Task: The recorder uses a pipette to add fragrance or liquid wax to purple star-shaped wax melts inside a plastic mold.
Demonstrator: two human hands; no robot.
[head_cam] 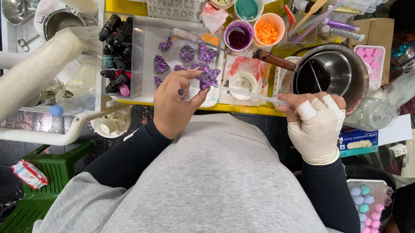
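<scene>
The bare left hand (176, 103) pinched a purple glitter piece (208, 77) over the tray (143, 60); the gloved right hand (315, 126) gripped a thin clear stick (253, 96) near the cup (244, 81). With cups (268, 29) and bottles (117, 51) crowding the bench (113, 2), a stray elbow could probably tip something.

Single head-worn view, looking almost straight down over a grey-clad torso filling the lower frame. Faces forward onto a crowded yellow table (126, 3) along the upper half, close enough to show both hands at mid-frame. Catches dark floor and a green stool (47, 175) lower left. No second view to overlap.
</scene>
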